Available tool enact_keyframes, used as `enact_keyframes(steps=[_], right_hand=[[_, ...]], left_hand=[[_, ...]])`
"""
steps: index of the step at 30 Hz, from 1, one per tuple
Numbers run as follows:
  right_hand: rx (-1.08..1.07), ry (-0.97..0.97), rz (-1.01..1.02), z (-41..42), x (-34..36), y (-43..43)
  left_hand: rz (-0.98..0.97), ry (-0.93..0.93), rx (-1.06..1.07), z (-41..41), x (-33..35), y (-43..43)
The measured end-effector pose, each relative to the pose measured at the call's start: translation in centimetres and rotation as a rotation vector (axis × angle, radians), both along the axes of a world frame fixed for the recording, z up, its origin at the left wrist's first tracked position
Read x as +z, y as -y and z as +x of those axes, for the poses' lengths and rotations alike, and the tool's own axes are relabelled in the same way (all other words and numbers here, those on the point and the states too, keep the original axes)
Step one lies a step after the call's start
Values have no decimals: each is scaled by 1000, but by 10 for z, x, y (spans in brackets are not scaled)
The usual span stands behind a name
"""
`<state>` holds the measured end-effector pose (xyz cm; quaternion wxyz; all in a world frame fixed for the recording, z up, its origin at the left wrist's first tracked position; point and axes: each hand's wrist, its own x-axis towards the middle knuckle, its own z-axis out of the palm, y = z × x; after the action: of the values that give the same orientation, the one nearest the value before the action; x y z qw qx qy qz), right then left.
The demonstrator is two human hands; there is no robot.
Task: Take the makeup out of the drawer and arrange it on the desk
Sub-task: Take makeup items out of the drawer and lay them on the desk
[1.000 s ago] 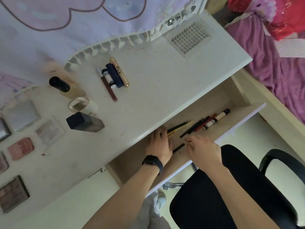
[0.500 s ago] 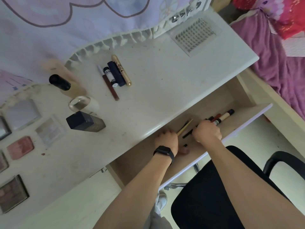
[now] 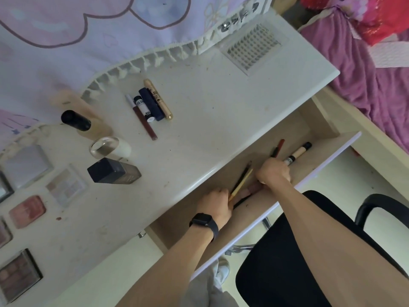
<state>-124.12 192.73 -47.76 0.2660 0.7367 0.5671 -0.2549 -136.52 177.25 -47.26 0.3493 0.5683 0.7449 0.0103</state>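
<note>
Both hands are reaching into the open drawer (image 3: 321, 151). The left hand (image 3: 215, 203) is gripping the near ends of two thin pencils (image 3: 242, 181), one yellow and one dark, around the drawer's middle. The right hand (image 3: 274, 173) is curling over the near end of a cream-bodied tube (image 3: 297, 152), which is pointing toward the drawer's right end; the fingers themselves are hidden under the knuckles, so the grip looks firm but only from above.

Directly above the drawer, the surface (image 3: 221, 103) is overhanging its back half and carrying a row of sticks (image 3: 152, 105), well away from the drawer toward the wall cloth. That row seems the natural home for these slim pieces.

Loose in the drawer, just beyond the right hand and beside the tube, a red-tipped pencil (image 3: 278, 148) is lying unheld.

This looks like the last gathering pass. Doing it well probably means:
- drawing both hands back toward the drawer's front panel before lifting, so the long tips are not catching the overhanging edge;
- keeping the pencils parallel, since thin shafts are apt to be sliding out of a loose fist;
- collecting the red-tipped one too, rather than leaving it for a separate trip.
</note>
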Motion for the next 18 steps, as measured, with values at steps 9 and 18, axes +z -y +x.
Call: enact_keyframes(steps=[9, 18], right_hand=[[-12, -139, 95, 12, 13, -3], [-184, -417, 77, 25, 62, 12]], left_hand=[[-55, -161, -138, 31, 1, -10], [-78, -250, -221, 32, 0, -12]])
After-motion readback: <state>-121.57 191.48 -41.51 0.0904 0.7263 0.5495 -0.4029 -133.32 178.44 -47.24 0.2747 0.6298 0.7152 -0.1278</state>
